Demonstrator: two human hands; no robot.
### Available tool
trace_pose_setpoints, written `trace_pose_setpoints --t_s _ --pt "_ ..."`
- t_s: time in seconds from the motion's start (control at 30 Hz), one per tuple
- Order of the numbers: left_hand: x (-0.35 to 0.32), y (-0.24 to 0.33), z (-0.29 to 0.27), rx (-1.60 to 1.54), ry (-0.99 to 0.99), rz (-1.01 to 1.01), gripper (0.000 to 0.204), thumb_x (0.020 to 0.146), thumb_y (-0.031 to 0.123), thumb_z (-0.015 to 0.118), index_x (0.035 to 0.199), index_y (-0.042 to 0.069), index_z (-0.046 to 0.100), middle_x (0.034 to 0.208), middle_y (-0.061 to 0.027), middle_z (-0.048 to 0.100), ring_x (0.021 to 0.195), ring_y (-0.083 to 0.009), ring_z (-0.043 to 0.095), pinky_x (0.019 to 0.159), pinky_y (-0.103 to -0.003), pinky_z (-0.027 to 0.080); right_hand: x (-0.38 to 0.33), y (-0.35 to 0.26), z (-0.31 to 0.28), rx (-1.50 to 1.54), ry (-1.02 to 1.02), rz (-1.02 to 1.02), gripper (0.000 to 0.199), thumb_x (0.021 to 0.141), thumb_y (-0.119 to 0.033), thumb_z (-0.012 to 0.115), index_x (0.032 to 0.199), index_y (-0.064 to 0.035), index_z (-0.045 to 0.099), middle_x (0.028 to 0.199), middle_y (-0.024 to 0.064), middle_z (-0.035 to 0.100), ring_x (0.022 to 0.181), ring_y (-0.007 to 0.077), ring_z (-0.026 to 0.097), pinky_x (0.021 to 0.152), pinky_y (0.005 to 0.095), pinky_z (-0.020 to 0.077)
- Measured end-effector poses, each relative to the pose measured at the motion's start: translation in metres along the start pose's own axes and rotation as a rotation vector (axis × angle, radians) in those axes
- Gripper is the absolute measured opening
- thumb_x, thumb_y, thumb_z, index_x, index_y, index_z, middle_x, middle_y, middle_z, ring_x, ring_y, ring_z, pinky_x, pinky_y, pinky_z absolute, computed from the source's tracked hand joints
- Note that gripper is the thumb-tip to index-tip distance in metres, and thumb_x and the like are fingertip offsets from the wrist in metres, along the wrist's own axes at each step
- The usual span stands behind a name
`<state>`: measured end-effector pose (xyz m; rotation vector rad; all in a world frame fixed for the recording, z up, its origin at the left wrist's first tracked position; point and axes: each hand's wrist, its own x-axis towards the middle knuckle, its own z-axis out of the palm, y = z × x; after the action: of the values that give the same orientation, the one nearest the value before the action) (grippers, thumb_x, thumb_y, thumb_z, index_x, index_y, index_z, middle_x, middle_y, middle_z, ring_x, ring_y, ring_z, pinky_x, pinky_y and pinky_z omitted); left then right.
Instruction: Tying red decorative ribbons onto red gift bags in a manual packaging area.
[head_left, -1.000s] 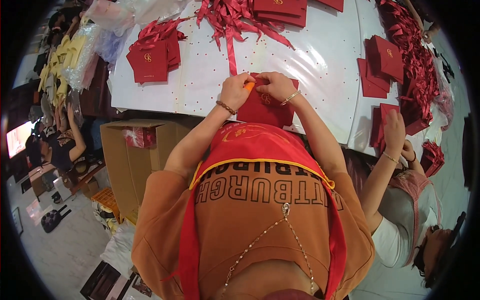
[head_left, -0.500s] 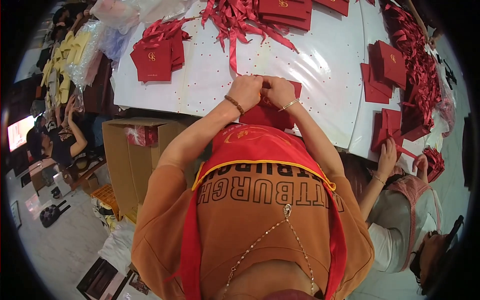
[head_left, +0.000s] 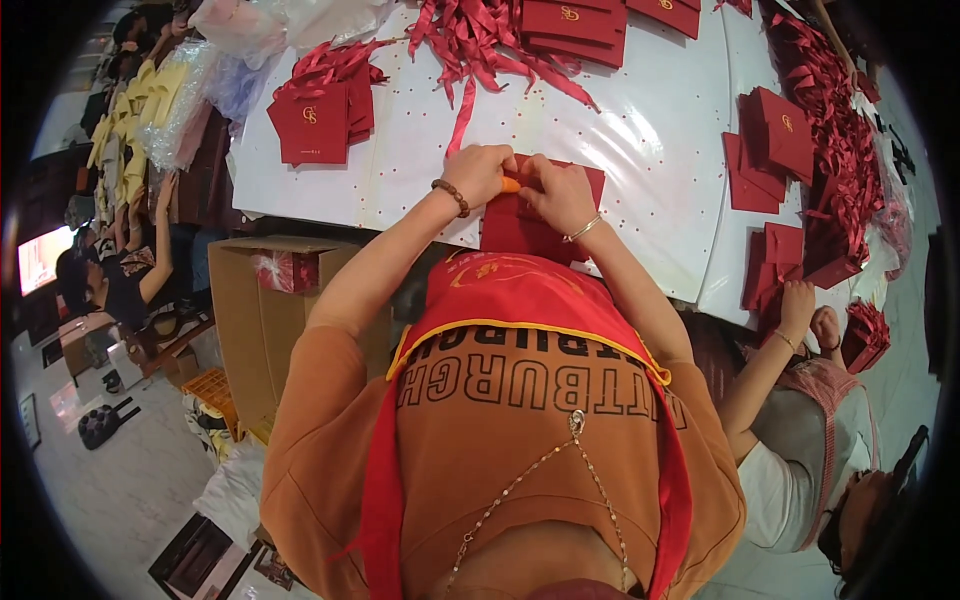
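A flat red paper bag point(head_left: 530, 232) lies at the front edge of the white table, under my hands. Closed fingers of my left hand point(head_left: 480, 177), with a brown bead bracelet at the wrist, are over its upper left part. A red ribbon point(head_left: 463, 117) runs from this hand up toward a loose bunch of ribbons point(head_left: 470, 45). Between my hands shows a small orange piece point(head_left: 511, 185), its kind unclear. My right hand point(head_left: 562, 198), wearing a silver bangle, is pinched over the bag's upper part; what its fingertips hold is hidden.
Ribboned red bags point(head_left: 312, 125) lie at left, another stack point(head_left: 575, 30) at the far side. At right, a co-worker's hand point(head_left: 797, 306) touches red bags point(head_left: 772, 262) beside a long ribbon heap point(head_left: 830, 130). A cardboard box point(head_left: 238, 330) stands below the table's left edge.
My hands have drawn slightly apart, uncovering more of the orange piece. The ribbon's lower end has shifted left with my left hand. The co-worker's hand has moved a little right.
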<state>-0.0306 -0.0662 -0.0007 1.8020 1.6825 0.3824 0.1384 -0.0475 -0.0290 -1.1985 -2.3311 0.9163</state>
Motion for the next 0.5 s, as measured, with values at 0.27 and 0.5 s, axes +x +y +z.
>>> trace_pose_setpoints --t_s 0.27,0.5 --pt "0.042 -0.053 0.004 0.075 -0.507 0.049 0.027 0.074 0.029 0.057 0.076 0.001 0.061 0.091 -0.0055 0.062 0.078 -0.0206 0.056 0.065 -0.031 0.043 -0.012 -0.015 -0.001 -0.234 0.129 -0.217 0.017 0.071 -0.023 0.065 0.080 -0.0132 0.055 0.066 0.0007 0.058 0.067 0.0176 0.052 0.068 0.0345 0.0320" --pt "0.044 -0.022 -0.013 -0.055 -0.710 0.067 0.025 0.076 0.022 0.054 0.079 -0.002 0.062 0.091 -0.0076 0.060 0.074 -0.0157 0.055 0.060 -0.028 0.043 -0.018 -0.018 0.000 -0.226 0.210 -0.333 0.017 0.070 -0.022 0.066 0.080 -0.0129 0.055 0.067 -0.0016 0.059 0.068 0.0156 0.052 0.068 0.0340 0.0321"
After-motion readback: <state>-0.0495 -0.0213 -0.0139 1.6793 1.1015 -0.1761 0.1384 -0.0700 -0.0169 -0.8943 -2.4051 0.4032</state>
